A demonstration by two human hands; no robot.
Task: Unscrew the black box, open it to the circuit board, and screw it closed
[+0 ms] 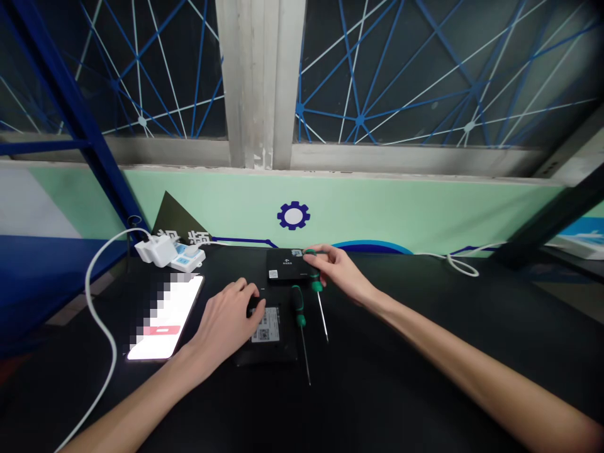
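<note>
A green-and-black screwdriver (301,320), tip toward the near edge of the bench (387,396), lies along a labelled black device (268,331); a nudge could roll it. The left hand (233,311) curls over the device, any grip hidden. Nearer the far edge, the right hand (337,269) pinches a second screwdriver (317,287) at the right end of a flat black box (284,267); a slack pinch could drop it.
</note>
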